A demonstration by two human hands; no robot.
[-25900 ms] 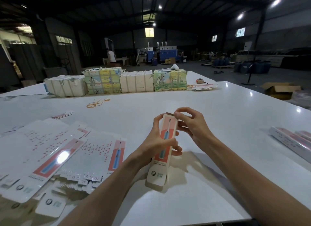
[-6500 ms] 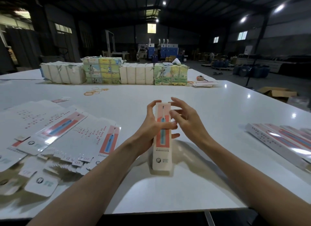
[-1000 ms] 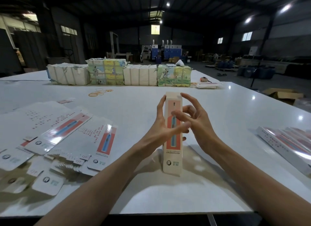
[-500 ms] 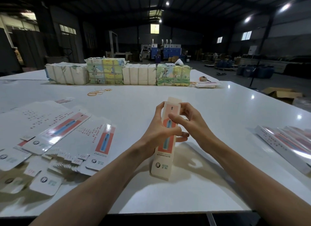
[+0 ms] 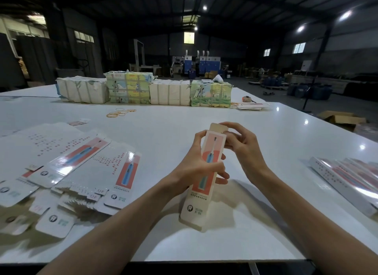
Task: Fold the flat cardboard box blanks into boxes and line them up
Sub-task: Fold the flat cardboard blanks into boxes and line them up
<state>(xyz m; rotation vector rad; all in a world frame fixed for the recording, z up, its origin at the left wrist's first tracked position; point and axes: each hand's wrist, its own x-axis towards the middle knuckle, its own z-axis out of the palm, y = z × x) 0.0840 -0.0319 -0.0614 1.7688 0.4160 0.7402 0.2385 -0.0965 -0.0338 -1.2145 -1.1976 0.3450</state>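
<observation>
Head view: left hand grips box mid-length; right hand at top flap.

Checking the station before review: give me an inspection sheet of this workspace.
Surface: white glossy table, glare spots.
Job's things: formed box, top flap up; flat blanks fanned at left; finished boxes lined at right.
Clutter: rubber bands, wrapped bundles along far edge.
Grippers: left hand grips the box mid-length; right hand pinches the top flap.
Cables: nothing seen.
Surroundings: dim warehouse, open carton on floor at right.
</observation>
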